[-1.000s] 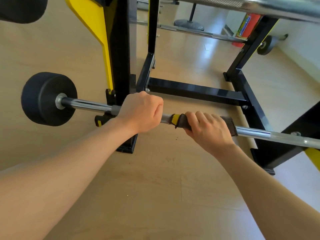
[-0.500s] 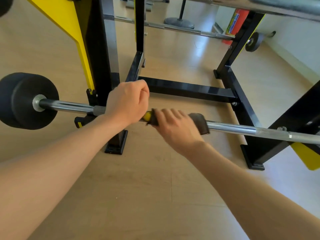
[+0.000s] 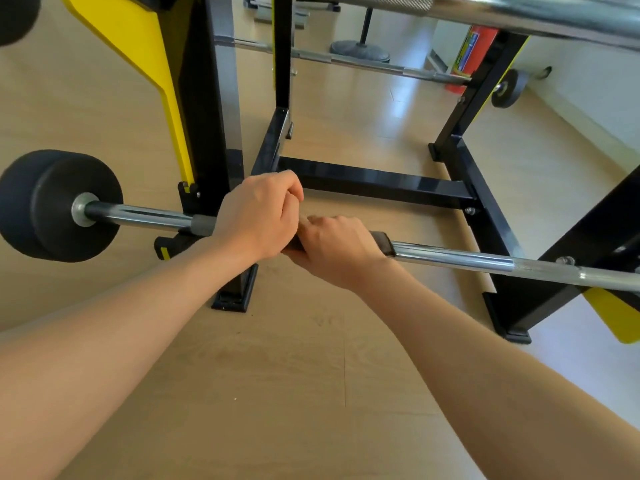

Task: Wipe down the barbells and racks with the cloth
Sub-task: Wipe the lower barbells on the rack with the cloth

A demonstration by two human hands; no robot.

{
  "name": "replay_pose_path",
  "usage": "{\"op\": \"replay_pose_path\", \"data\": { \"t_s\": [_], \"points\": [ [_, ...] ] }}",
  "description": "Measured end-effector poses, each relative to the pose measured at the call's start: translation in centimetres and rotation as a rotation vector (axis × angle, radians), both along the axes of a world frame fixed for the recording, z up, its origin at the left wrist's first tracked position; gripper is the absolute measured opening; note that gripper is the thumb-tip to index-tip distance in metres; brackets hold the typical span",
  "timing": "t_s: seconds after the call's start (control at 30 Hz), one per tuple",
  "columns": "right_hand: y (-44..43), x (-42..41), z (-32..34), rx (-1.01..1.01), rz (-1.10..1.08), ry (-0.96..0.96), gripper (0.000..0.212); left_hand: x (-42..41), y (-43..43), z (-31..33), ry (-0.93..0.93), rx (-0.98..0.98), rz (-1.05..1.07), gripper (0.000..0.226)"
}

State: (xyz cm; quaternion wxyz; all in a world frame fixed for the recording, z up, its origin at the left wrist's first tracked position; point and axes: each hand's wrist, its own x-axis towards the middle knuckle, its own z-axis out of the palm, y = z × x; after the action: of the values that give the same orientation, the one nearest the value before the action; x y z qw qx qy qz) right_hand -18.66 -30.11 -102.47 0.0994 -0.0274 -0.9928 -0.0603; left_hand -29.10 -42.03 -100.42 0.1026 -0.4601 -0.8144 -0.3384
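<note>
Chrome barbell (image 3: 450, 259) is gripped bare by the left hand (image 3: 258, 216), while the right hand (image 3: 337, 249) wraps the cloth (image 3: 382, 242) round it.

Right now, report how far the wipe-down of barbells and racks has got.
Done: nothing can be confirmed; the shine proves little. In hand: the right hand grips the cloth wrapped round the lower barbell, close beside the left hand, which grips that bar. Left: the stretch toward the black weight, the rack, the top barbell and the far barbell; no cloth touches them.
</note>
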Motion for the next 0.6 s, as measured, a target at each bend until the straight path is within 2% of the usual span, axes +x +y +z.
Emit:
{"op": "replay_pose_path", "data": {
  "t_s": [0.13,0.33,0.47,0.6],
  "points": [
    [4.4,5.4,-0.8,0.047,-0.042,0.062,0.037,1.3,1.4,-0.5,0.002,-0.066,-0.082,0.025],
    [7.3,7.7,-0.7,-0.045,-0.139,0.065,0.058,2.4,4.5,-0.2,-0.091,-0.117,-0.192,0.028],
    [7.1,7.4,0.5,-0.247,-0.255,0.087,0.05,2.8,5.8,0.5,-0.26,-0.229,-0.208,0.028],
    [5.7,7.2,3.2,-0.555,-0.454,-0.09,0.045,3.8,4.8,2.7,-0.36,-0.389,-0.245,0.027]
  ]
}}
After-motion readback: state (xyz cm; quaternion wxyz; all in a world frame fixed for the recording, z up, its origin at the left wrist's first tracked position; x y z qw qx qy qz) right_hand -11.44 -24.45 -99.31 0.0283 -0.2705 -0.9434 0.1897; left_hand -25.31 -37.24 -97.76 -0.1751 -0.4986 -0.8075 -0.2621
